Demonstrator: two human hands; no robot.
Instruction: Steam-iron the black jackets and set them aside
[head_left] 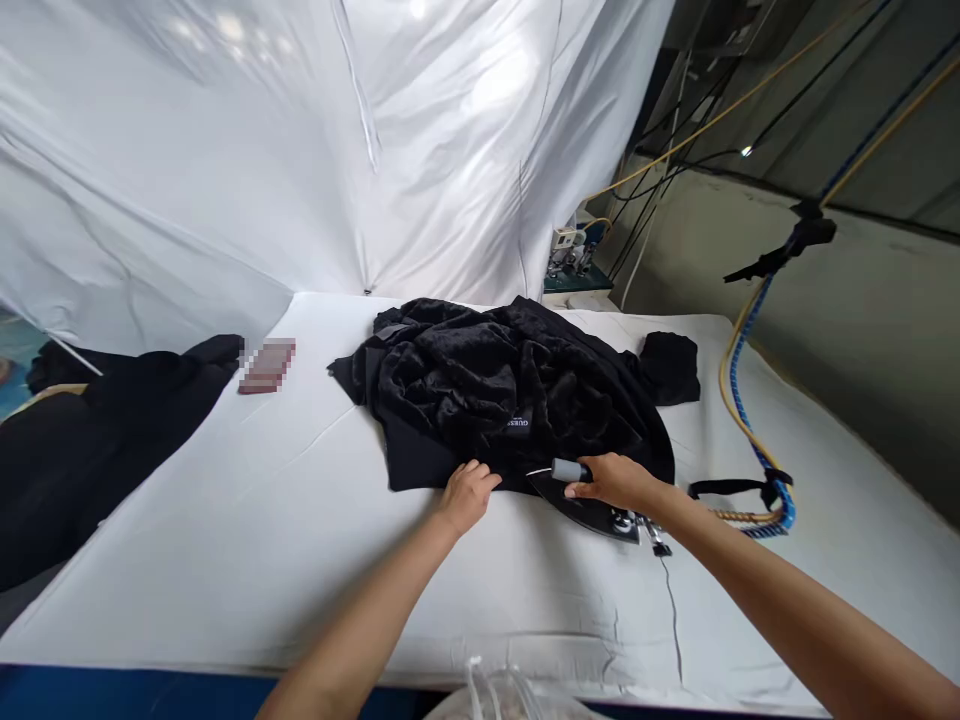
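Observation:
A black garment (465, 370) with a plush, fleecy inner side lies bunched across the padded white table (300, 560). Lettering on its small label (517, 424) seems to read GUESS, though it is blurred. At the garment's near edge, my left hand (469, 495) has its fingers curled down onto the hem, gripping the cloth. Just to the right, my right hand (611, 482) is wrapped around the grey-tipped handle of a steam iron (600, 515). The iron's pointed front rests on the near edge of the garment; its rear extends over the white cover.
Blue and yellow hoses (739, 370) hang down at the right and run to the iron. A folded black piece (670, 368) lies at the right. Dark cloth (112, 430) is heaped at the left, near a blurred reddish object (268, 367). A white sheet (285, 150) hangs behind.

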